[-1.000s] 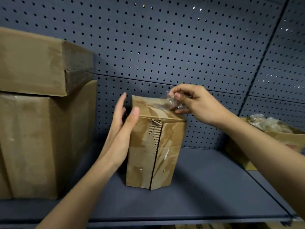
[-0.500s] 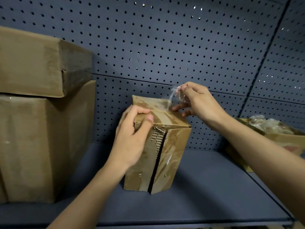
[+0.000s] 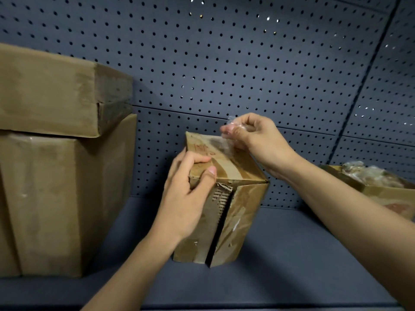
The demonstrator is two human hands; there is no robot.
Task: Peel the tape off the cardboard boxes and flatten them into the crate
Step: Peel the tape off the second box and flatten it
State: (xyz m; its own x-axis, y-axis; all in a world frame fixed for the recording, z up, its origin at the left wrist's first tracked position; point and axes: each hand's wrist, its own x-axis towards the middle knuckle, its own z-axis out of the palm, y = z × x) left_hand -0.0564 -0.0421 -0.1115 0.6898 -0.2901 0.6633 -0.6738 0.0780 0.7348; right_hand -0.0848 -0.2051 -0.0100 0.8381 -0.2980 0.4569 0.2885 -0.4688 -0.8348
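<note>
At frame centre, the left hand (image 3: 190,194) grips the small box (image 3: 233,212) by its top edge; the right hand (image 3: 258,140) pinches clear tape (image 3: 224,140) above the lid.

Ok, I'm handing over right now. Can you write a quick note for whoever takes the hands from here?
Left hand: grips the near top edge of the small box, steadying it upright on the shelf.
Right hand: pinches the clear tape, lifted partway off the box top.
Done: peel begun; the box's front seam gapes open.
Left: finish the peel, flatten this box, then the two big stacked boxes at left. No crate is in view.
</note>
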